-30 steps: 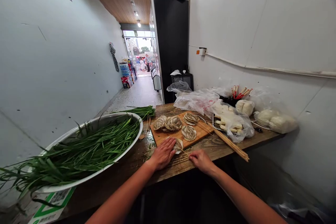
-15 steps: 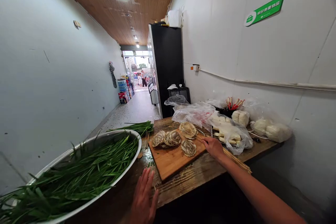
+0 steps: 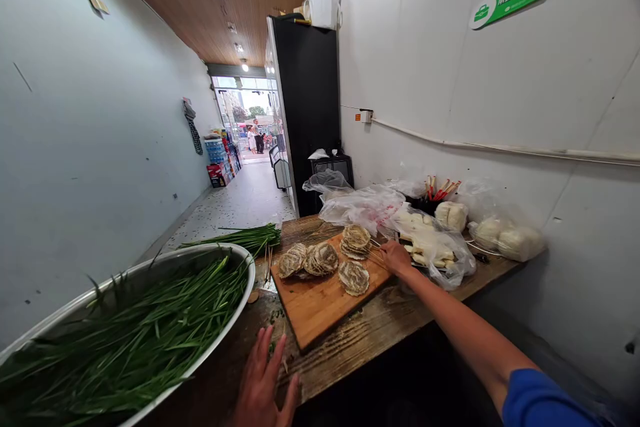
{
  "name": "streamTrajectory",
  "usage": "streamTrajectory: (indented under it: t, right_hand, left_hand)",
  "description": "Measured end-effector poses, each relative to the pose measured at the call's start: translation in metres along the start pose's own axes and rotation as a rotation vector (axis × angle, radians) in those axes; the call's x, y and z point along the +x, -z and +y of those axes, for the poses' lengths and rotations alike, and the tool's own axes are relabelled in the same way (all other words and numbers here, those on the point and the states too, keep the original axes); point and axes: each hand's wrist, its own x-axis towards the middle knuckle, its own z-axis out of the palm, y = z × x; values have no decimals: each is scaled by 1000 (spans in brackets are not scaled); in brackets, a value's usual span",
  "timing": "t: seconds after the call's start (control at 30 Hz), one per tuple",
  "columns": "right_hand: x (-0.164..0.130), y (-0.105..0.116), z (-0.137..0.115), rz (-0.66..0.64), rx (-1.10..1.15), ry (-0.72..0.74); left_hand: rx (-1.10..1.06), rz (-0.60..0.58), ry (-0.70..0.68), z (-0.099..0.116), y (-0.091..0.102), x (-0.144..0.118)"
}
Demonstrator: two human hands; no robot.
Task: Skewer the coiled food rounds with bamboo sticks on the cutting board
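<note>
My right hand (image 3: 397, 258) is closed at the right edge of a wooden cutting board (image 3: 320, 317). Its fingers pinch thin wooden skewers (image 3: 376, 255) that run to a stack of round, flat, brownish pieces (image 3: 357, 240). Another such round piece (image 3: 354, 278) lies in front of that stack, and an overlapping group of round pieces (image 3: 320, 259) rests further left. Low in the view, my left hand (image 3: 265, 380) is open with fingers spread, holding nothing. It hovers by the table's front edge, between the board and a large bowl.
The wide white-rimmed bowl (image 3: 251, 273) holds long green leaves (image 3: 150, 327); a bunch of the same greens (image 3: 250, 237) lies behind it. Clear plastic bags (image 3: 365, 207) and a bagged tray of pale pieces (image 3: 430, 247) crowd the table's right side. A black cabinet (image 3: 310, 113) stands beyond.
The view has tilted down and turned slightly right. My left hand's fingers have spread wider. The pieces beside my right hand now show as a stack, and a blue sleeve has come into view.
</note>
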Motion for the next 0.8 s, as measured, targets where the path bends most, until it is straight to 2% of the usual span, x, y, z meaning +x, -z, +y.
streamTrajectory:
  t: [0.1, 0.2, 0.27, 0.4, 0.47, 0.53, 0.6, 0.67, 0.8]
  right_hand:
    - [-1, -3, -3, -48, -5, -2]
    - [-5, 11, -2, -29, 18, -1]
    - [-10, 35, 4, 21, 46, -3]
    - [-30, 105, 21, 49, 125, -37]
    - [-51, 132, 21, -46, 209, -9]
    - [-77, 142, 13, -230, 354, 82]
    - [-105, 135, -3, -412, 431, 181]
    - [-129, 115, -28, -504, 366, 290]
    - [-151, 54, -98, -514, 314, 541]
  left_hand:
    - [29, -22, -9, -2, -2, -2]
    - [40, -47, -29, -4, -5, -3]
    - [38, -42, -51, -6, -7, -3]
    - [43, -17, -76, -9, -12, -1]
    - [61, -14, -94, -9, -12, 0]
    - [83, -25, -118, -8, -11, -1]
    - [101, -72, -124, -6, -8, -3]
    - [109, -134, -106, -3, -3, -4]
    - [105, -223, -66, 4, 4, -5]
